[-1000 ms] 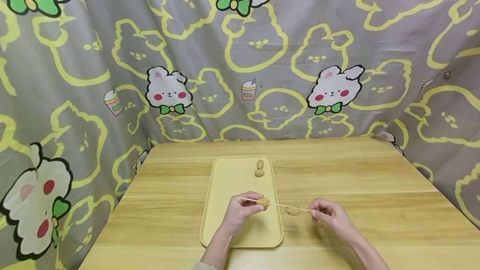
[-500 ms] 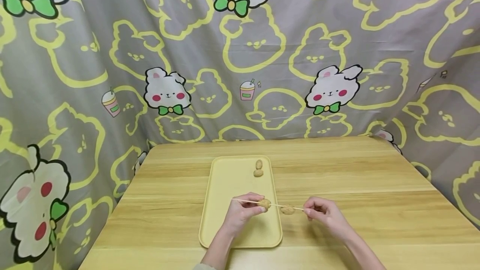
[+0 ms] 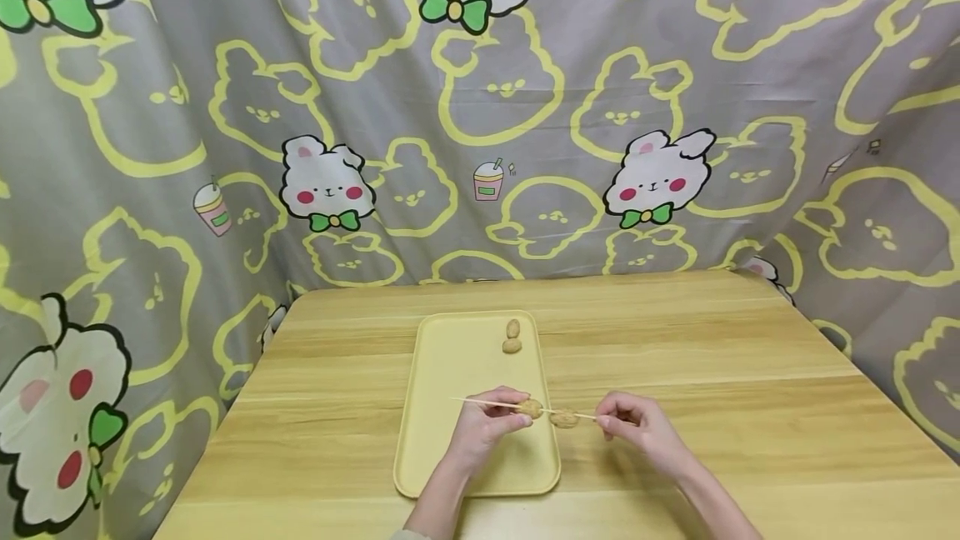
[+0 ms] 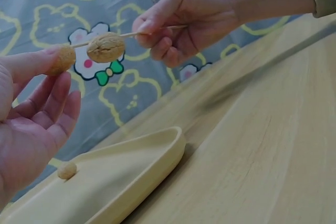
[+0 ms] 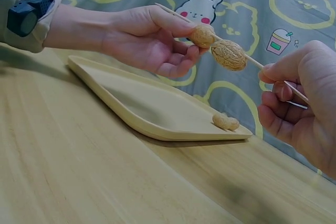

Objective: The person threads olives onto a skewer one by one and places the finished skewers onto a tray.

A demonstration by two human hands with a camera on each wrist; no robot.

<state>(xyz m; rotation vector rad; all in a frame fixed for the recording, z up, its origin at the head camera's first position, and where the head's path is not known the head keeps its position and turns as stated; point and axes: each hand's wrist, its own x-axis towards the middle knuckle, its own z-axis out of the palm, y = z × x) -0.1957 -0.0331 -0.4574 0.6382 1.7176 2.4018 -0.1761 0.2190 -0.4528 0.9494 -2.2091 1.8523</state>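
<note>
Above the tray's right edge, my left hand (image 3: 483, 427) pinches a wrinkled tan ball (image 3: 532, 409), meatball-like, between thumb and fingers. A thin wooden skewer (image 5: 254, 62) runs through this ball, its pointed end sticking out past the left hand. Another wrinkled ball (image 5: 229, 55), larger-looking and oval, is threaded on the skewer just to the right, close beside the first. My right hand (image 3: 641, 427) grips the skewer's other end with thumb and fingers; the end shows behind its fingertips in the right wrist view. Both hands are raised over the table.
A pale yellow rectangular tray (image 3: 461, 348) lies on the wooden table (image 3: 712, 340). Two more tan balls, an upper ball (image 3: 513, 328) and a lower ball (image 3: 512, 346), sit together in its far right corner. A patterned curtain (image 3: 405, 107) hangs behind and along the sides.
My right hand has moved left toward the left hand, sliding the skewer through the pinched ball. The second ball has come close to the first, and more skewer sticks out at the left.
</note>
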